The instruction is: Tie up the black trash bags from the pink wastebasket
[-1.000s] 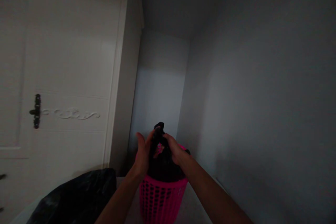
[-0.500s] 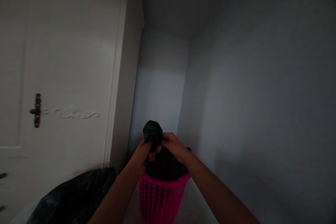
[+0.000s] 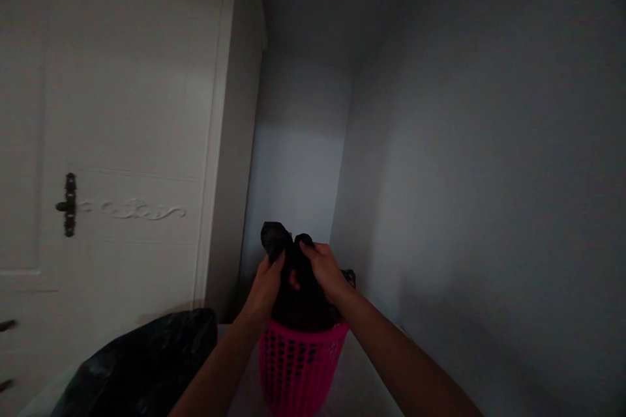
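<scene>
A bright pink basket (image 3: 299, 368) with slotted walls stands low in the middle of the view, lined with a black plastic bag (image 3: 308, 306). Above its rim, my left hand (image 3: 268, 280) is closed on a gathered part of the bag, the thumb on top. My right hand (image 3: 323, 268) pinches another part of the same bag, a little to the right. Two black tufts of plastic stick up between and over my fingers. What lies inside the basket is hidden under the black plastic.
Another large black plastic bag (image 3: 141, 365) lies at the lower left. Behind it rises a white wardrobe (image 3: 132, 111) with a dark metal handle (image 3: 70, 205). A plain grey wall (image 3: 469, 176) runs along the right side. The light is dim.
My right hand has shifted up slightly and now pinches its own tuft. The single gathered tuft has parted into two. The basket looks nearly unmoved.
</scene>
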Demonstrator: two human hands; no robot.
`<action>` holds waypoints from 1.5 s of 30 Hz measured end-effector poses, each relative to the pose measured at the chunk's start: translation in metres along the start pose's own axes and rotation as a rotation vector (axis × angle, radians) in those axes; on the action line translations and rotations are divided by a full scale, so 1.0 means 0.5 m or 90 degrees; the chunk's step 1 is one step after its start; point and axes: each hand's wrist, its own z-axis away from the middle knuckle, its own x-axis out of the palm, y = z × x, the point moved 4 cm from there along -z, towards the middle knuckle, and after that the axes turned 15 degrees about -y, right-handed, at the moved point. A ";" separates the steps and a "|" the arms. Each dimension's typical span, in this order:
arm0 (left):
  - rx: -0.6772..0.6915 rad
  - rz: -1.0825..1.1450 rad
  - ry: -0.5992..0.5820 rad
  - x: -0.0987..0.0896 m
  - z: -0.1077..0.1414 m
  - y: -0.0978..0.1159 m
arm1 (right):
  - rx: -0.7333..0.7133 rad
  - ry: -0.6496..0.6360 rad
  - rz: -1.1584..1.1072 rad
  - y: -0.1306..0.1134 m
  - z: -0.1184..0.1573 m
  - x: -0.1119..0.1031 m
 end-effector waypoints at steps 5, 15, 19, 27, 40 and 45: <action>0.096 -0.181 -0.076 0.002 0.028 0.028 | -0.021 0.107 -0.032 0.025 -0.014 -0.035; 0.190 -0.619 -0.146 -0.018 0.033 0.046 | 0.119 -0.096 -0.067 0.017 0.004 -0.041; 0.175 -0.495 -0.134 -0.028 0.022 0.037 | 0.184 -0.182 -0.092 0.016 0.019 -0.027; 0.063 -0.260 -0.037 -0.053 -0.017 0.013 | 0.035 -0.121 0.278 0.023 0.029 -0.030; -0.090 0.039 -0.067 -0.044 -0.030 -0.006 | -0.256 -0.081 0.925 -0.033 0.064 0.020; -0.056 -0.053 0.013 -0.100 -0.068 -0.012 | -0.305 -0.106 0.783 -0.040 0.091 -0.003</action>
